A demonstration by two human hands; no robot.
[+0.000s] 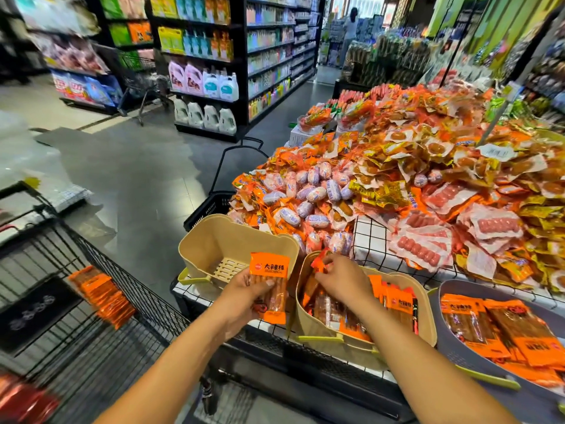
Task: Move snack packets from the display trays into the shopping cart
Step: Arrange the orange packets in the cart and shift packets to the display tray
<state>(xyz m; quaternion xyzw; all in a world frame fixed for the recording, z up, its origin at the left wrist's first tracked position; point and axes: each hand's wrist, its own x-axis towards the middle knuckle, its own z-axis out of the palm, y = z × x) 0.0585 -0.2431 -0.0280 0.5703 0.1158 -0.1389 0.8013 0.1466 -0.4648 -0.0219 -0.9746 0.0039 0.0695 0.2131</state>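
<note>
My left hand grips an orange snack packet, held upright between two beige trays. The left beige tray has nothing in it. Over the middle beige tray, which holds several orange packets, my right hand pinches the top of another orange packet. A grey tray at the right holds more of the same packets. The black wire shopping cart stands at the lower left with a stack of orange packets inside.
A big heap of mixed snack packs covers the display table behind the trays. A black basket sits on the floor by the table. Shelves of detergent bottles line the aisle. A person stands far back.
</note>
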